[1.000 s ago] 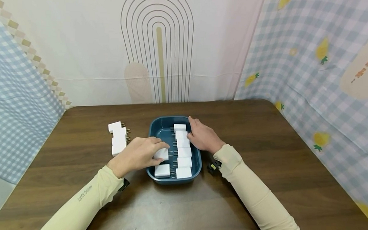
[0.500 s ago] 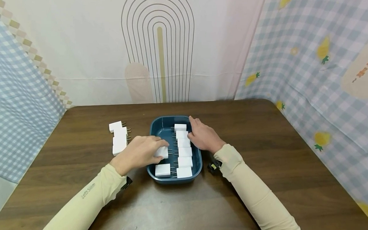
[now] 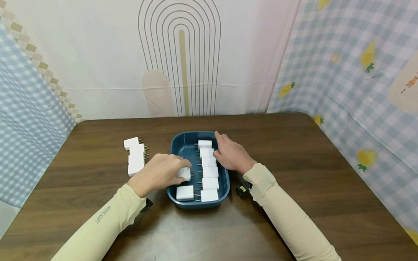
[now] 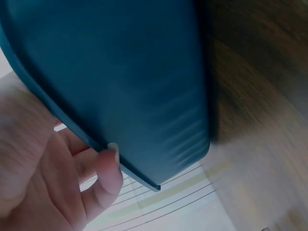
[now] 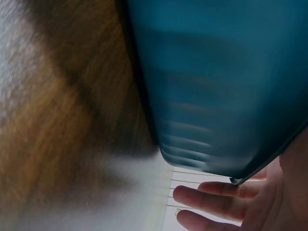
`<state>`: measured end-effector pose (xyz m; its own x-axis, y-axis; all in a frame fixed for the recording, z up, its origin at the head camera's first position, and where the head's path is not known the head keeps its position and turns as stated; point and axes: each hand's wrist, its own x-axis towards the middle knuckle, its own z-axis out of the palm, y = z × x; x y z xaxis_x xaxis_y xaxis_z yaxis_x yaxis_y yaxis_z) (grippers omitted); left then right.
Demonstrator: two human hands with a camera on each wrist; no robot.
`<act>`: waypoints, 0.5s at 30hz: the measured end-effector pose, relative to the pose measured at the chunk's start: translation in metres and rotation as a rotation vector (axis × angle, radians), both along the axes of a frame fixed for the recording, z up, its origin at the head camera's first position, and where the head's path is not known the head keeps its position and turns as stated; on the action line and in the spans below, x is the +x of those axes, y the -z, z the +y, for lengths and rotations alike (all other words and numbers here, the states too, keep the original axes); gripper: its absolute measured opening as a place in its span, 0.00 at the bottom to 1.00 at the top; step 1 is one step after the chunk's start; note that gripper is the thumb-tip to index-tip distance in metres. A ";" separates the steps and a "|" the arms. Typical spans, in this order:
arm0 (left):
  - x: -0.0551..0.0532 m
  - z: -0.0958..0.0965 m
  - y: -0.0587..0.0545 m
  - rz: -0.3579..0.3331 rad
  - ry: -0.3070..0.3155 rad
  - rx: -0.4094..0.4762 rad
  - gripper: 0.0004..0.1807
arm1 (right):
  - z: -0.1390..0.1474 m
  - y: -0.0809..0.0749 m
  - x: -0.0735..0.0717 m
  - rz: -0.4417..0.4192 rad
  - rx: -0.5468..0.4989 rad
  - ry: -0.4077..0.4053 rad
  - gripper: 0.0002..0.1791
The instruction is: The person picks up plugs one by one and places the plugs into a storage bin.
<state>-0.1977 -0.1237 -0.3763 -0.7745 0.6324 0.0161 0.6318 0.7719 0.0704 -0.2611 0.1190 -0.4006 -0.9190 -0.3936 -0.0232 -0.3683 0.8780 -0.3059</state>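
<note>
My left hand [image 3: 160, 172] reaches over the left side of a dark blue tray [image 3: 198, 206] and holds a white charger plug [image 3: 185, 173] between thumb and fingers, its prongs toward the right. Just nearer in the tray lies another white plug [image 3: 185, 193]. Along the tray's right side runs a column of several white plugs [image 3: 210, 172], prongs facing left. My right hand [image 3: 232, 154] rests on the tray's right rim, thumb over the inner edge. In the right wrist view, the right fingers [image 5: 211, 201] extend loosely past the outer wall of the tray [image 5: 216, 96].
Several more white plugs [image 3: 136, 160] stand in a stepped row on the wooden table [image 3: 281, 148], left of the tray, prongs to the right. Patterned cloth [image 3: 115, 54] hangs behind the table, with checked cloth [image 3: 335, 73] at the right.
The left hand has shifted very slightly while holding the plug at nearly the same spot in the tray. The right hand and the other plugs stay put.
</note>
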 end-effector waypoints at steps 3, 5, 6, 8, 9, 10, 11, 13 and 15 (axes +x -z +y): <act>0.000 0.000 -0.001 -0.012 0.002 -0.008 0.20 | 0.000 0.000 0.000 -0.002 -0.001 -0.001 0.38; 0.000 0.001 -0.001 -0.021 0.005 -0.015 0.20 | 0.000 0.000 0.000 -0.004 0.000 -0.002 0.38; 0.000 0.001 -0.002 -0.025 0.005 -0.020 0.20 | 0.000 0.000 -0.001 -0.005 0.000 -0.002 0.38; 0.000 0.002 -0.002 -0.038 0.005 -0.024 0.20 | 0.001 0.000 -0.001 -0.005 0.000 -0.002 0.38; 0.000 0.002 -0.003 -0.044 0.005 -0.025 0.20 | 0.001 0.001 -0.001 -0.005 0.000 -0.002 0.38; 0.000 0.002 -0.003 -0.050 0.004 -0.026 0.20 | 0.001 0.001 -0.001 -0.005 0.000 -0.001 0.38; 0.000 0.002 -0.003 -0.056 0.003 -0.027 0.20 | 0.001 0.001 -0.001 -0.003 -0.001 -0.001 0.38; 0.000 0.002 -0.003 -0.065 0.004 -0.026 0.20 | 0.001 0.001 -0.001 -0.002 0.000 -0.002 0.38; 0.000 0.003 -0.003 -0.069 0.008 -0.024 0.20 | 0.001 0.002 -0.001 -0.001 0.001 -0.003 0.38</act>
